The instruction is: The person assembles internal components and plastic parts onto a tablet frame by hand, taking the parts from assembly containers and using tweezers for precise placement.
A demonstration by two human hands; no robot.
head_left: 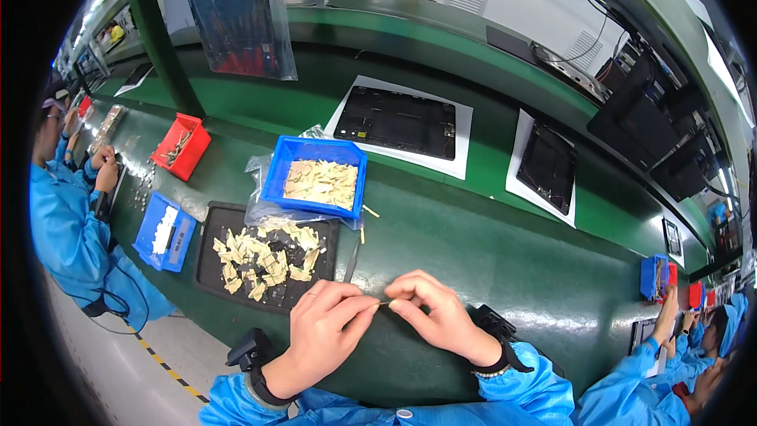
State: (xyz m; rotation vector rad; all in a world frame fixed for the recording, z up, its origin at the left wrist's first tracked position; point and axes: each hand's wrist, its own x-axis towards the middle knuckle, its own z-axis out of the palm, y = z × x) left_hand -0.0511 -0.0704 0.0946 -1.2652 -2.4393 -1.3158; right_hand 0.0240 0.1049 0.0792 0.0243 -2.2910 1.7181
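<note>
My left hand (pixel 327 338) and my right hand (pixel 441 317) meet over the near side of the green table, fingertips pinched. Between them runs a thin, yellowish strip (pixel 385 303), small and mostly covered by the fingers. Just beyond my left hand lies a black tray (pixel 206 264) strewn with cream-coloured strips (pixel 264 268) and small black pieces. Behind the tray stands a blue bin (pixel 359 189) holding more cream strips (pixel 322 183), with clear plastic film under it. A slim dark tool, perhaps tweezers (pixel 352 263), rests at the tray's right edge.
Left of the tray are a blue box (pixel 183 241) with white pieces and a red bin (pixel 197 150). Two black device panels (pixel 398 120) lie on white sheets (pixel 516 177) at the back. Co-workers in blue sit at left (pixel 67 221) and right (pixel 631 394).
</note>
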